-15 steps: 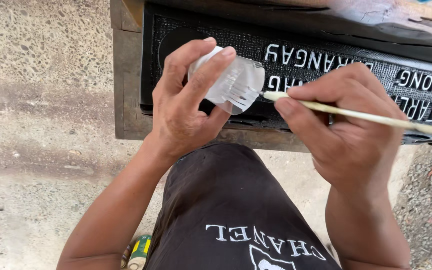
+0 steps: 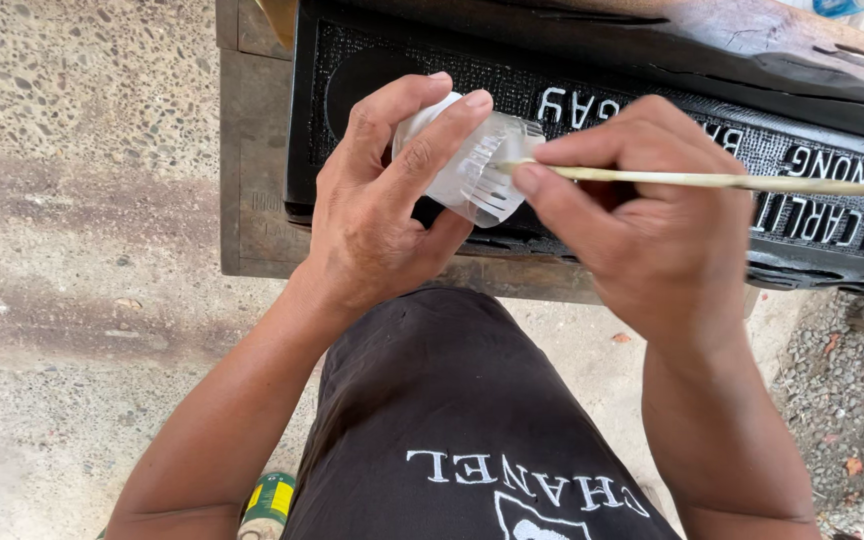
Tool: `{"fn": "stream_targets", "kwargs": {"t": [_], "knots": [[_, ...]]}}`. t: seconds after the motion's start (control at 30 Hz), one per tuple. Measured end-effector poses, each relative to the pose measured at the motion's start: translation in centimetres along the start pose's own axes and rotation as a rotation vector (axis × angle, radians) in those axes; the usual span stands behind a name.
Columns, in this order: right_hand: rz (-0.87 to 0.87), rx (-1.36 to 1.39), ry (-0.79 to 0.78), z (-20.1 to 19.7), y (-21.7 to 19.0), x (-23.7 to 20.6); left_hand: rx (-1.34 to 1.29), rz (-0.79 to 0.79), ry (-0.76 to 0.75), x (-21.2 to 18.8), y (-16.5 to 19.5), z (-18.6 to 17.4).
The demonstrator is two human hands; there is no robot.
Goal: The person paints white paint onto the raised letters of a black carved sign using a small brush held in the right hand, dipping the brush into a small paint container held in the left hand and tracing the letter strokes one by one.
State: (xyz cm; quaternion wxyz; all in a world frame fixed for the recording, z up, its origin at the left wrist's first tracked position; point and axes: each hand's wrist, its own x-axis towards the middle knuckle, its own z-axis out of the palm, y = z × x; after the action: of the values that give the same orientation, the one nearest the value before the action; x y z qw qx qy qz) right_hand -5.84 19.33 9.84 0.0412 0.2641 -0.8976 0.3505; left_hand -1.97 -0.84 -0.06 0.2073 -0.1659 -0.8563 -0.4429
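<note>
My left hand [image 2: 382,200] grips a small clear plastic cup [image 2: 477,170], tilted on its side with the mouth toward my right hand. A thin pale wooden brush handle [image 2: 752,183] lies across my right hand [image 2: 642,240], pinched between thumb and fingers, its tip end inside the cup's mouth. Both hands hover over a black carved plaque [image 2: 812,150] with raised white lettering, lying on a wooden bench [image 2: 252,200].
My knee in black shorts [image 2: 432,420] with white print sits below the hands. A green and yellow can [image 2: 270,503] stands on the concrete floor [image 2: 82,200] by my left arm. Gravel lies at the right. A dark weathered plank [image 2: 712,40] rests behind the plaque.
The brush tip has gone from just beside the cup into its mouth. Both hands stay close together over the plaque.
</note>
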Motion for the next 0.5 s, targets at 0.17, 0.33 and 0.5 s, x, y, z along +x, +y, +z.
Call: {"fn": "stream_targets", "kwargs": {"t": [0.17, 0.33, 0.5], "knots": [[0.283, 0.563, 0.048, -0.8, 0.7, 0.5, -0.036, -0.048, -0.005, 0.8, -0.6, -1.7], [0.381, 0.821, 0.121, -0.7, 1.2, -0.7, -0.082, -0.082, -0.006, 1.2, -0.7, -2.4], [0.393, 0.920, 0.138, -0.7, 1.7, -1.1, -0.116, -0.080, 0.007, 1.6, -0.6, -3.0]]}}
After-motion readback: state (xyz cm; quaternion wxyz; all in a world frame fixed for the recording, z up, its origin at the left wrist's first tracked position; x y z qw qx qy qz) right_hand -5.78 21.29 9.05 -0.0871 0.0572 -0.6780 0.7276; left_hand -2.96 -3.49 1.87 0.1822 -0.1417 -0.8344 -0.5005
